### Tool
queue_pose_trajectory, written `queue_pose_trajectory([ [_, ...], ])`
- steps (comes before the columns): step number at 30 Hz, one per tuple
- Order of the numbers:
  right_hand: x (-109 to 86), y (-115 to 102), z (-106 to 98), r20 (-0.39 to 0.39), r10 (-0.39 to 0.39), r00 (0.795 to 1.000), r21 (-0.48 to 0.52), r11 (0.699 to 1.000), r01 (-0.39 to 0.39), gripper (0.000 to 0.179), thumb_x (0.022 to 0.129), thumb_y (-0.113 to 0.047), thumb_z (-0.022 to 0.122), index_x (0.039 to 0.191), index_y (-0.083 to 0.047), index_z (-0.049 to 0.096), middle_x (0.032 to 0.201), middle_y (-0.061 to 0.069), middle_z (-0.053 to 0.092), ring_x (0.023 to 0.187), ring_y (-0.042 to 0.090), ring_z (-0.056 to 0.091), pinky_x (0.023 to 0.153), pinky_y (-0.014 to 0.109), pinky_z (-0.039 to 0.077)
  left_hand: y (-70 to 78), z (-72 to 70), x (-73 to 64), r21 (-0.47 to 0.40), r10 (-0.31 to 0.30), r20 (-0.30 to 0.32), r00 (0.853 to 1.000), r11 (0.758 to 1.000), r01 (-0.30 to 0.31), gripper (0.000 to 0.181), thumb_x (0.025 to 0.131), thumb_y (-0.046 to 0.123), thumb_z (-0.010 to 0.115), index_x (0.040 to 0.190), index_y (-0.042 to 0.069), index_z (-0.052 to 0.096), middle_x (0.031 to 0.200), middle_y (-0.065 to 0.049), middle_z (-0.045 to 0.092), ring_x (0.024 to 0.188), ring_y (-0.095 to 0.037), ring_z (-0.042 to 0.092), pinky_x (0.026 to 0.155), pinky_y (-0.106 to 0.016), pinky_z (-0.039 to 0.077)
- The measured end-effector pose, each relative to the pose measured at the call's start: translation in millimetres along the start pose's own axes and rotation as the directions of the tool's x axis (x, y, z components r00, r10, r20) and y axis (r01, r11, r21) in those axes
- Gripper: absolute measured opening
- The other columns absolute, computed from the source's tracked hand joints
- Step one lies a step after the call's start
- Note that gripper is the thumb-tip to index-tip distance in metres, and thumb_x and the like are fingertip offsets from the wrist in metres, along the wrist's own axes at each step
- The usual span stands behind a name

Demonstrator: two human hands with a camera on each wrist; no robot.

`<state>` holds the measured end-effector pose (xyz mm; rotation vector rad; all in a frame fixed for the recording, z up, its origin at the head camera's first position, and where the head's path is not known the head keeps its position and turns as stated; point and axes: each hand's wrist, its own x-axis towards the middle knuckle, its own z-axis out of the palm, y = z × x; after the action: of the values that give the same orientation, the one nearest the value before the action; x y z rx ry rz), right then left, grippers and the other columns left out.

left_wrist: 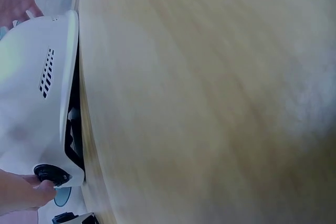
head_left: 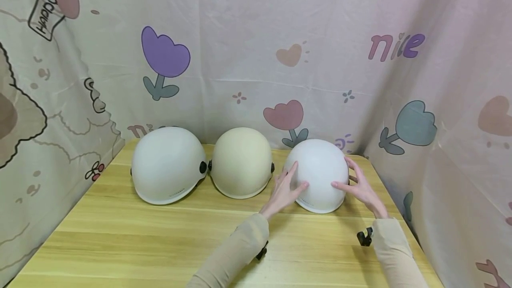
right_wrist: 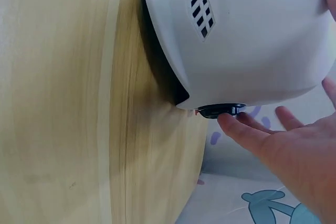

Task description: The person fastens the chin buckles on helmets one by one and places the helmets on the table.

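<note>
A white helmet (head_left: 320,177) is at the right of the wooden table, dome upward, between both hands. The left hand (head_left: 286,190) holds its left side, thumb toward the front; in the left wrist view its fingers touch a round black knob (left_wrist: 51,174) near the rim. On the opposite side, the right hand (head_left: 364,189) holds the shell with spread fingers, thumb on the front. In the right wrist view a finger touches another black knob (right_wrist: 220,110). Slanted vent holes (right_wrist: 199,6) mark the shell. The helmet's inside is hidden.
A cream helmet (head_left: 242,163) stands left of the left hand. Farther left is another white helmet (head_left: 170,166), close beside the cream one. A patterned cloth (head_left: 240,57) hangs behind the table (head_left: 160,243) and along its sides.
</note>
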<state>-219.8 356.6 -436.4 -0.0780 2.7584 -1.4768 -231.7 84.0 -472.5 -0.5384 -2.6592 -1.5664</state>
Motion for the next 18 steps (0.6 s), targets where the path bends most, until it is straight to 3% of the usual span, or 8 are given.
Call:
queue_pose_trajectory([
  [7,-0.3,-4.2,0.3,0.006,0.012,1.0,0.024,1.0,-0.012,0.105,0.09,-0.025,0.076,0.163,-0.025,0.001,0.165,0.031,0.005,0.139,0.066,0.027,0.107,0.075,0.035,0.0,1.2,-0.7,-0.031,-0.045,0.041,0.998,0.998,0.046,0.078,0.097,0.053,0.059,0.162,0.033,0.02,0.165,-0.032,0.013,0.146,-0.062,0.019,0.109,-0.079,0.027],
  [13,0.4,-4.6,0.8,-0.034,-0.028,0.999,-0.05,0.998,0.026,0.102,0.089,-0.028,0.077,0.163,-0.019,0.008,0.166,0.027,0.008,0.148,0.056,0.016,0.115,0.074,0.024,0.9,0.8,-2.6,-0.053,-0.055,0.066,0.996,0.997,0.059,0.078,0.097,0.056,0.058,0.161,0.036,0.018,0.166,-0.029,0.006,0.148,-0.06,0.017,0.109,-0.08,0.027],
  [18,-0.1,-6.5,2.2,-0.065,-0.034,0.997,-0.114,0.993,0.027,0.097,0.09,-0.034,0.075,0.163,-0.019,0.013,0.165,0.03,0.009,0.143,0.058,0.02,0.108,0.076,0.033,1.1,0.5,-0.7,-0.024,-0.046,0.062,0.997,0.999,0.048,0.079,0.097,0.056,0.057,0.162,0.034,0.019,0.166,-0.03,0.007,0.147,-0.062,0.016,0.109,-0.081,0.024],
])
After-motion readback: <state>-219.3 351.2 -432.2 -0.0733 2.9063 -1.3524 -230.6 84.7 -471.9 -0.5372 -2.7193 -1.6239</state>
